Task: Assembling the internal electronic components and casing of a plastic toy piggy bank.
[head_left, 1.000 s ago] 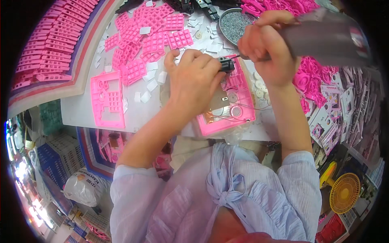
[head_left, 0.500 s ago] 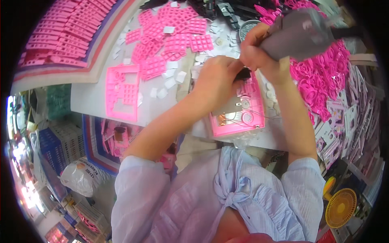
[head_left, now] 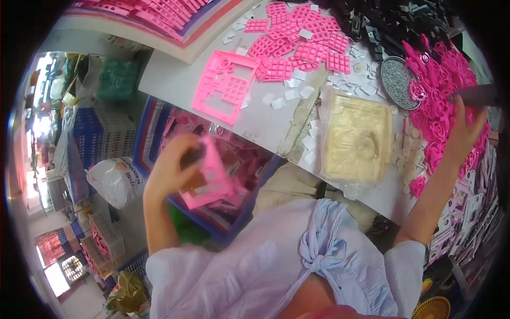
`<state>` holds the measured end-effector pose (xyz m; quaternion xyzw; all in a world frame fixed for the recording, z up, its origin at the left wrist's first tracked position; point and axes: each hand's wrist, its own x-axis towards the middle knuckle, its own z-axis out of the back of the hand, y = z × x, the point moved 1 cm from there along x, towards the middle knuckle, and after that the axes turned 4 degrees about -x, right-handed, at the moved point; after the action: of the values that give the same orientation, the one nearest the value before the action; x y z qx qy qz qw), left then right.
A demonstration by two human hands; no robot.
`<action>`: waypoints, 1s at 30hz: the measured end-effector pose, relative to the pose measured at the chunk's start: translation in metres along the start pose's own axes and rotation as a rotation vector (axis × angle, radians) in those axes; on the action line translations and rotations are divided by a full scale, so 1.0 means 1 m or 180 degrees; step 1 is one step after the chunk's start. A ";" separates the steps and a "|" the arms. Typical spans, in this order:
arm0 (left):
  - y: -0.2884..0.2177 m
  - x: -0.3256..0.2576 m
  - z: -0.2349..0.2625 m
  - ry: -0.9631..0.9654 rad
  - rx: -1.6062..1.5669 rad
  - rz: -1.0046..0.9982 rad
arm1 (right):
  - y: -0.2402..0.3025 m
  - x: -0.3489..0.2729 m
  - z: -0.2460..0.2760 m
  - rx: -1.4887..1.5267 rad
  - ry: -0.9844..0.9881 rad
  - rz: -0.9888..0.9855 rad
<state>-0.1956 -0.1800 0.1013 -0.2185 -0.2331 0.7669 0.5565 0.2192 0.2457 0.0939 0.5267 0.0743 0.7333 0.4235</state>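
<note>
Over a bin [head_left: 146, 127] lined in blue, white and red, my left hand [head_left: 171, 166] grips a pink plastic housing [head_left: 215, 173], blurred by motion. Similar pink parts fill the bin beneath it. My right hand [head_left: 466, 127], at the far right, is closed round a grey power screwdriver [head_left: 482, 95], partly cut off by the picture's dark rim. On the table between my arms lies a yellowish pad [head_left: 357, 138] wrapped in clear plastic. A pink front panel with a keypad grid [head_left: 234, 89] lies flat near the table's left edge.
Pink keypad pieces [head_left: 308, 40] are heaped at the back, with white squares scattered about. A round bowl [head_left: 386, 80] holds small metal bits. Pink cord-like parts [head_left: 446, 95] pile up at right, black parts [head_left: 372, 32] behind. Stacked pink strips [head_left: 159, 18] lie at back left.
My left hand has carried the pink housing from the pad leftward and down over the bin. My right hand has swung away to the right with the screwdriver. The view has turned left.
</note>
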 end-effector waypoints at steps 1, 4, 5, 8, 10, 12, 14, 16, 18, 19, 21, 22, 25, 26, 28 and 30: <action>0.007 -0.006 -0.001 0.0184 0.0214 -0.0076 | 0.008 -0.008 0.000 0.0381 -0.0256 0.0174; -0.013 0.034 -0.027 -0.0425 -0.0170 0.0582 | 0.067 -0.038 -0.025 0.1254 -0.0254 0.0699; -0.013 0.058 -0.038 -0.0732 -0.0139 0.0568 | 0.087 -0.043 -0.035 0.1326 0.0218 0.0852; 0.015 0.121 -0.063 -0.1166 0.0472 0.0335 | 0.107 -0.041 -0.055 0.0818 0.1431 0.1317; 0.020 0.147 -0.070 -0.1228 0.0630 -0.0243 | 0.103 -0.042 -0.070 0.0628 0.1959 0.1346; 0.010 0.180 -0.075 -0.1318 0.0881 -0.0802 | 0.090 -0.040 -0.096 0.0403 0.2402 0.1225; -0.014 0.217 -0.082 -0.1387 0.1249 -0.1305 | 0.076 -0.032 -0.148 0.0163 0.2473 0.1645; -0.028 0.251 -0.083 -0.0352 0.1190 -0.0711 | 0.068 -0.028 -0.212 -0.0080 0.2185 0.1799; -0.031 0.271 -0.088 0.0044 0.0935 -0.0651 | 0.064 -0.020 -0.262 -0.0290 0.2565 0.1331; -0.029 0.275 -0.093 -0.0063 0.0714 -0.0906 | 0.069 -0.016 -0.267 -0.0369 0.2833 0.1377; -0.027 0.286 -0.103 -0.0154 0.0305 -0.1303 | 0.074 -0.006 -0.271 -0.0540 0.3375 0.1447; -0.037 0.284 -0.110 -0.0117 0.0103 -0.1445 | 0.071 -0.003 -0.263 -0.0468 0.3574 0.1545; -0.043 0.279 -0.089 0.0083 -0.0481 -0.1270 | 0.065 -0.010 -0.246 0.0165 0.3759 0.1799; -0.039 0.292 -0.082 0.0024 -0.0743 -0.0875 | 0.065 -0.006 -0.244 0.0421 0.3812 0.1809; -0.015 0.334 -0.070 -0.0463 -0.0367 -0.0439 | 0.067 0.010 -0.262 0.0817 0.3413 0.1717; 0.004 0.385 -0.086 -0.0900 0.0552 -0.0199 | 0.061 0.022 -0.292 0.0726 0.3088 0.1440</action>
<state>-0.2573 0.1970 0.0008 -0.0522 -0.2488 0.7896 0.5585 -0.0596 0.3204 0.0169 0.1736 0.2250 0.9522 0.1125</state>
